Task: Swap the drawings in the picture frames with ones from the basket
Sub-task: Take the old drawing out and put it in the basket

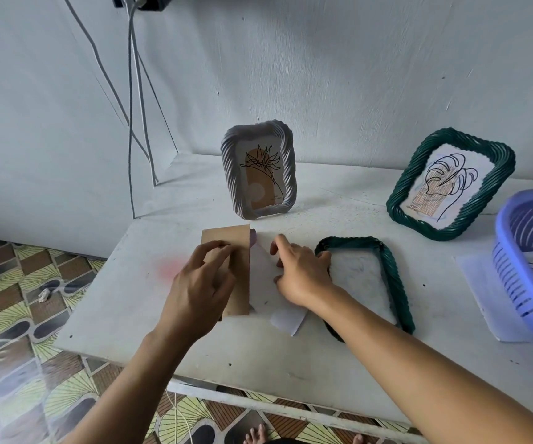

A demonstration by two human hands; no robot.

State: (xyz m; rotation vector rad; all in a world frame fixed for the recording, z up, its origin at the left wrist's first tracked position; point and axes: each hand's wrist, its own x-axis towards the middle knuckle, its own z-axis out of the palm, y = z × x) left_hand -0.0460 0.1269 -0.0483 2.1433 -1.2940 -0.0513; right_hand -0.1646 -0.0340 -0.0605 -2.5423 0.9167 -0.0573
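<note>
Near the middle of the desk (pixel 162 315), the left hand (pixel 201 283) rests bent fingertips on a brown board (pixel 239 283); I cannot tell if it pinches it. Just beside it, the right hand (pixel 300 274) pinches a white sheet (pixel 265 293) next to the flat green frame (pixel 393 283). A white frame (pixel 228 174) and the standing green frame (pixel 499 177) stand near the back edge, and the purple basket (pixel 515 277) with drawings sits at the right edge.

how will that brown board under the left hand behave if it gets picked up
Likely stiff: the brown board lies flat with straight edges, unlike the creased white paper beside it. Probably light, since it looks thin. Lying flush on the table, it may be awkward to lift without first sliding it to an edge.
</note>
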